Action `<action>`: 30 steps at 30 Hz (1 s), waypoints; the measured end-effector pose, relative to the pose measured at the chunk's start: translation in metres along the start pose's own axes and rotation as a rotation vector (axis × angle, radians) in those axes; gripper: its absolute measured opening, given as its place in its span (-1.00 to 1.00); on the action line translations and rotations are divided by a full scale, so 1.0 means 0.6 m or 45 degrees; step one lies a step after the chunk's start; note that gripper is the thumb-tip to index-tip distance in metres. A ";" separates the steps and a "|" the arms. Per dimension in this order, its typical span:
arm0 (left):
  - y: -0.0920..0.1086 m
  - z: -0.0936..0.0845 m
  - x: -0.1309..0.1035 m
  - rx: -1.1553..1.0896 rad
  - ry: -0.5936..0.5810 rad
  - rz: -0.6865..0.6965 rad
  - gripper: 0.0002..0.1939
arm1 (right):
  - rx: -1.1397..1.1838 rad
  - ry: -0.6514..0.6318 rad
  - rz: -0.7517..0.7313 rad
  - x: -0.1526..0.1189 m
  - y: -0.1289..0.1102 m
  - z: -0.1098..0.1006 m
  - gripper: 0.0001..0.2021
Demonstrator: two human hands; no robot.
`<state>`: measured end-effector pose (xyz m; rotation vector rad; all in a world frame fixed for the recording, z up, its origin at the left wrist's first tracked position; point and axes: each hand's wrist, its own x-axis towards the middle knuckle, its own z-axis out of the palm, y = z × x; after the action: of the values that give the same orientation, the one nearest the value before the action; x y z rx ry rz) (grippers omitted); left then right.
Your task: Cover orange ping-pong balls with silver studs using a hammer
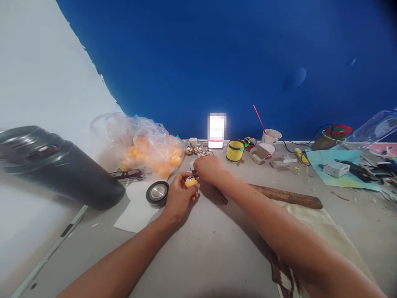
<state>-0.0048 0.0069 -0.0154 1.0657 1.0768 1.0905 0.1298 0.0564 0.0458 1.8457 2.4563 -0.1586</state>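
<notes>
Taking the clock as centring on the spotted orange ball (190,181). The left hand (181,194) is grasping this ball, thumb and fingers curling around it above the grey table (201,256). The right hand (209,167) is curling into a fist at about two o'clock, just beside the ball; a small dark thing (194,172) is showing at its fingertips (whether the fist is gripping it, I cannot tell).

At twelve, shiny patterned balls (197,150) are sitting near the blue wall (186,62); at one, a lit screen (217,126) is glowing. Toward two, a yellow cup with black bands (235,151) is standing, with a white cup (271,135) holding a red stick (259,118) beyond it.

A wooden rod (288,196) is lying at three, a cream cloth (328,231) is spreading toward four. At eight, a round black lid (157,192) is resting on white paper (132,215). A dark bottle (71,165) is leaning at nine; between ten and eleven, a clear plastic bag (145,128) is holding plain orange balls (175,160).
</notes>
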 end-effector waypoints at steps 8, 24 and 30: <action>-0.002 -0.001 0.002 0.012 0.003 -0.010 -0.58 | 0.019 -0.004 0.025 -0.003 0.001 0.008 -0.73; 0.005 0.002 -0.002 0.032 0.001 0.009 -0.61 | 0.078 -0.017 0.060 0.009 0.001 0.024 -0.65; 0.003 0.001 -0.002 -0.015 -0.002 -0.015 -0.60 | 0.078 0.003 0.101 0.012 0.001 0.027 -0.66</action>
<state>-0.0048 0.0058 -0.0135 1.0494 1.0725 1.0852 0.1280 0.0614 0.0289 1.9649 2.4011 -0.2305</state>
